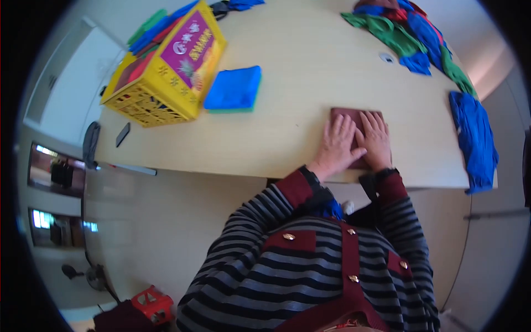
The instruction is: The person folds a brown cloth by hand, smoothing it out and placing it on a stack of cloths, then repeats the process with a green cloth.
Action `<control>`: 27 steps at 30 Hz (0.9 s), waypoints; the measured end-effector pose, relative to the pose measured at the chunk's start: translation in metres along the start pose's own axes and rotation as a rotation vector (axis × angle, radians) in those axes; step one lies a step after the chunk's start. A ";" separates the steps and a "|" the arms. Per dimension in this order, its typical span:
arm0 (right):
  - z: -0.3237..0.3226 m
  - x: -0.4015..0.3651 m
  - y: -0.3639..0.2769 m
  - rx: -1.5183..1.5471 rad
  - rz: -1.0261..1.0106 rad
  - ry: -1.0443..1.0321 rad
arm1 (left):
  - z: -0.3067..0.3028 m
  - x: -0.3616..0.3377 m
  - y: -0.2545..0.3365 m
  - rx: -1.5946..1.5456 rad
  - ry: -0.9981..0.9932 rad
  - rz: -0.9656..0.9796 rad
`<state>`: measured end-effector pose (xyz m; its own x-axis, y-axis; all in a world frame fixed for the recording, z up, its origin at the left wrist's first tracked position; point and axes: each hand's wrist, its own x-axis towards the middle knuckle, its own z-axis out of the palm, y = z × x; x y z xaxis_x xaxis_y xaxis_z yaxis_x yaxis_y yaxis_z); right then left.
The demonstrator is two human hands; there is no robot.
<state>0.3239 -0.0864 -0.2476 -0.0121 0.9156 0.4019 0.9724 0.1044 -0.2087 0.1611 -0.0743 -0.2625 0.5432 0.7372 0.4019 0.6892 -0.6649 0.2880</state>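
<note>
On the pale table near its front edge lies a folded dark maroon cloth (360,111). My left hand (338,145) rests flat on its left part, fingers stretched out. My right hand (376,141) lies on its right part, fingers also extended. The two hands meet near the thumbs and hide much of the cloth. Further left, a folded blue cloth (234,88) with a green edge below it lies beside a yellow basket (182,102) with cloths in it.
Blue, green and red cloths (387,34) are heaped at the back right. A blue cloth (474,138) hangs over the table's (287,138) right edge. A dark phone (123,134) lies at the left, near a grey cloth (90,145). A red basket (152,305) stands below.
</note>
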 end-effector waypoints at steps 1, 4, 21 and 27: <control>-0.002 0.000 -0.001 -0.005 0.004 0.011 | 0.007 0.000 0.001 0.000 0.052 0.002; 0.006 0.000 0.005 -0.039 0.002 0.045 | 0.012 -0.001 0.000 0.021 0.000 0.026; 0.003 -0.004 0.012 -0.039 0.155 -0.042 | 0.009 -0.001 -0.003 0.082 -0.084 0.005; 0.000 -0.006 0.013 -0.040 0.193 -0.037 | 0.008 -0.002 -0.004 0.082 -0.084 0.005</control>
<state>0.3366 -0.0906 -0.2531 0.1673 0.9310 0.3243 0.9659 -0.0889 -0.2430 0.1612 -0.0718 -0.2710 0.5825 0.7437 0.3280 0.7215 -0.6589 0.2129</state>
